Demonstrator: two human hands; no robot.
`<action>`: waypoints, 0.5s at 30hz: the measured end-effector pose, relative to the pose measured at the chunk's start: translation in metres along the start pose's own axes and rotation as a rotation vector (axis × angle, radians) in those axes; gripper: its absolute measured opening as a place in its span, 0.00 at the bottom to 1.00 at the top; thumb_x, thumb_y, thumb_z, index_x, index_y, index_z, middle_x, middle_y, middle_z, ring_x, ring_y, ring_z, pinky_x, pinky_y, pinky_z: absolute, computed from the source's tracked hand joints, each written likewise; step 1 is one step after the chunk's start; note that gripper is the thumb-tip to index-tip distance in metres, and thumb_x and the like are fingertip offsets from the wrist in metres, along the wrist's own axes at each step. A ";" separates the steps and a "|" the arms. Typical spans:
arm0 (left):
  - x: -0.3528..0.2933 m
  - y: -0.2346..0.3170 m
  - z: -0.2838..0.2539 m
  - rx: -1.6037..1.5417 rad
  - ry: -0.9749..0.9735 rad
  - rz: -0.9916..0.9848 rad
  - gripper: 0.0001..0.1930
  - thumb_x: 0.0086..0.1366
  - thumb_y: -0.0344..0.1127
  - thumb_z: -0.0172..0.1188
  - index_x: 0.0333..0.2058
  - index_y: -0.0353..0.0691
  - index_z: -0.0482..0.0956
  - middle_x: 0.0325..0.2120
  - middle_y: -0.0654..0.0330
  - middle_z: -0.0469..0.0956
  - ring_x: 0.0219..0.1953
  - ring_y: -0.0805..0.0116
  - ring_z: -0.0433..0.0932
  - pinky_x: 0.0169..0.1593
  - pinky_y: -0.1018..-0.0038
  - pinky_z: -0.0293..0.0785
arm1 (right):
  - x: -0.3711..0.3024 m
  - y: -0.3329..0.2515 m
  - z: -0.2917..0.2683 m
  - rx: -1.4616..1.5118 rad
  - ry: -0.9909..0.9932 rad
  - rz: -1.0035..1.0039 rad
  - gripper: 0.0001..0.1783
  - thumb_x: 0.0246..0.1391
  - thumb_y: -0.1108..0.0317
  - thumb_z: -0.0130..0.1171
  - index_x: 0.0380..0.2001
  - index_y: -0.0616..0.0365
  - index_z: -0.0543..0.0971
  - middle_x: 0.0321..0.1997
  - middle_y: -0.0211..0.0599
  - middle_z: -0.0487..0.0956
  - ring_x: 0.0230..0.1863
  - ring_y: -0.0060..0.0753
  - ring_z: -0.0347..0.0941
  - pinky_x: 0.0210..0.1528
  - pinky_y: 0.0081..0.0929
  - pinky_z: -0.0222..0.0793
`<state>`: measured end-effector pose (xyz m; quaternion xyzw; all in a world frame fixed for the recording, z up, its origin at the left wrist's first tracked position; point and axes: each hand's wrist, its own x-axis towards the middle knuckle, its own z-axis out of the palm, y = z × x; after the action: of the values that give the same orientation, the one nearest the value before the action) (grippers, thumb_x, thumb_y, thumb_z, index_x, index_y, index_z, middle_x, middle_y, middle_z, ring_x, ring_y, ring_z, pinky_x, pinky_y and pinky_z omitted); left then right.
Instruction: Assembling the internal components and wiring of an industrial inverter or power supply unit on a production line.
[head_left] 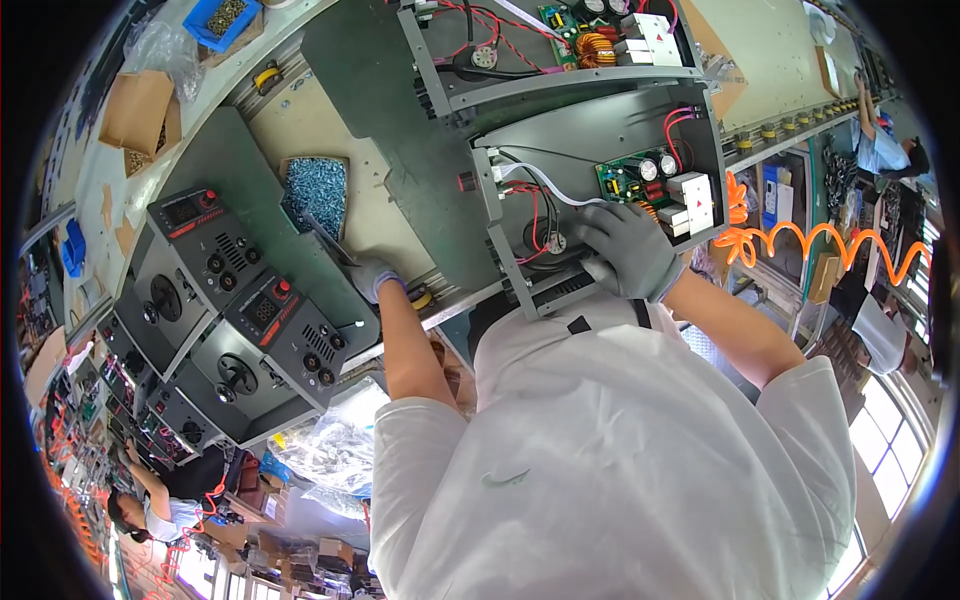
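Observation:
My left hand (370, 277), in a grey glove, is at the near end of a carton tray of small bluish screws (316, 193). Its fingers are closed around a thin grey strip that slants to the tray; its kind is unclear. My right hand (627, 248), also gloved, reaches over the near side of an open grey metal housing (560, 135). Its fingers extend over the wires, thumb apart. Inside the housing are a green circuit board (622, 178), white heat-sink blocks (690, 203), a white cable (550, 185) and red and black wires.
Another open housing (580, 82) stands just beyond. To the left are finished-looking grey units (285, 325) with knobs and displays. A blue bin (222, 20) and a cardboard box (140, 115) lie farther left. An orange coiled hose (840, 240) hangs at right; co-workers are in the distance.

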<state>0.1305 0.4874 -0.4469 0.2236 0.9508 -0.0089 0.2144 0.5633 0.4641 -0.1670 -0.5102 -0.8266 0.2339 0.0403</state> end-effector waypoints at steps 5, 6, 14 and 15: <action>-0.016 0.012 -0.004 -0.089 -0.006 0.137 0.23 0.71 0.47 0.50 0.58 0.40 0.73 0.55 0.38 0.76 0.55 0.41 0.76 0.56 0.54 0.73 | -0.002 0.005 0.004 -0.025 -0.001 0.011 0.21 0.52 0.55 0.62 0.47 0.54 0.78 0.53 0.36 0.76 0.55 0.42 0.72 0.55 0.42 0.69; -0.040 0.031 -0.011 -0.084 -0.016 0.148 0.23 0.71 0.47 0.50 0.58 0.40 0.73 0.55 0.38 0.76 0.55 0.41 0.76 0.56 0.54 0.73 | -0.005 0.006 0.004 -0.027 -0.001 0.026 0.21 0.52 0.55 0.62 0.47 0.54 0.78 0.53 0.36 0.76 0.55 0.42 0.72 0.55 0.42 0.69; -0.113 0.025 -0.002 -0.645 -0.317 0.276 0.20 0.71 0.42 0.55 0.54 0.34 0.74 0.45 0.46 0.81 0.44 0.47 0.80 0.47 0.63 0.73 | -0.002 0.005 0.005 -0.031 -0.018 -0.004 0.20 0.53 0.55 0.59 0.47 0.51 0.78 0.53 0.36 0.75 0.55 0.42 0.72 0.55 0.42 0.69; -0.124 0.042 -0.017 -0.499 -0.316 0.329 0.18 0.69 0.39 0.56 0.53 0.34 0.75 0.44 0.46 0.81 0.44 0.48 0.79 0.48 0.63 0.73 | -0.008 0.008 0.007 -0.038 -0.018 0.028 0.20 0.53 0.55 0.59 0.47 0.51 0.78 0.53 0.35 0.75 0.55 0.41 0.72 0.55 0.41 0.68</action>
<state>0.2420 0.4746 -0.3776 0.3105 0.8298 0.2241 0.4059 0.5713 0.4581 -0.1751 -0.5203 -0.8240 0.2233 0.0199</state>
